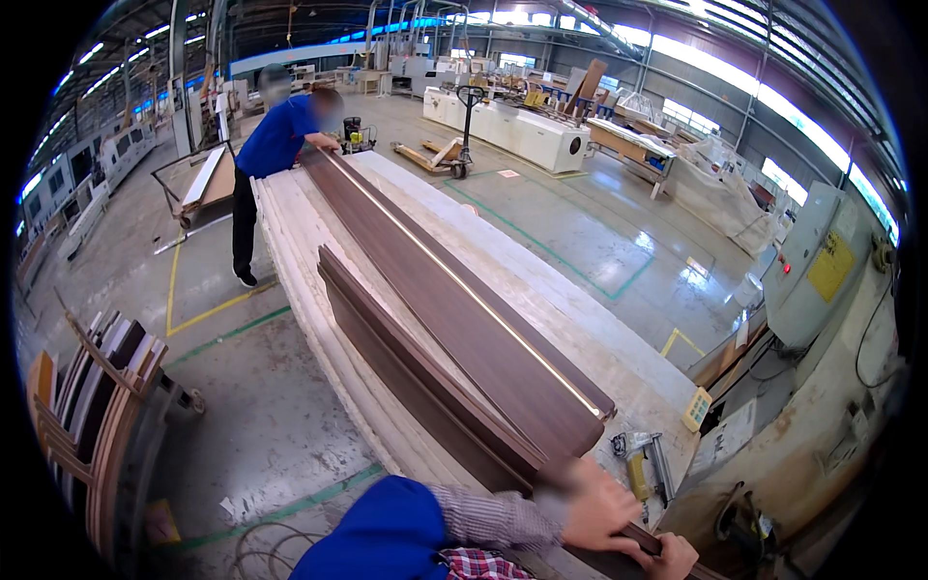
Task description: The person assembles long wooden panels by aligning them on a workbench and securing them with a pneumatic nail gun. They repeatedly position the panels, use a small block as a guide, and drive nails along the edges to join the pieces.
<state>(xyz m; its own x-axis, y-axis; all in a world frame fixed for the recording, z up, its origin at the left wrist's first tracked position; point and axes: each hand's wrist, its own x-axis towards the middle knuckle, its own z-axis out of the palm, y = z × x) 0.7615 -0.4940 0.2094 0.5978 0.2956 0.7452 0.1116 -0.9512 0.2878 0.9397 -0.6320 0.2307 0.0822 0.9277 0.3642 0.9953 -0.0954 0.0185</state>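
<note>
My left hand (597,510), in a grey checked sleeve, is closed on a long dark brown moulding strip (416,387) at its near end. My right hand (674,558) is closed just beyond it, on the same strip near the lower edge. The strip runs away from me along the left part of a long worktable (338,396). Right of it lies a wide dark brown panel (454,319) with a thin shiny gold line along its length. What looks like a nail gun (646,466) rests beside my left hand, right of the panel's near end.
At the table's far end a person in blue (275,140) bends over with a hand on the panel. A rack of boards (92,406) stands at left. An electrical cabinet (807,261) is at right; a pallet jack (454,145) and white machine (512,130) stand behind.
</note>
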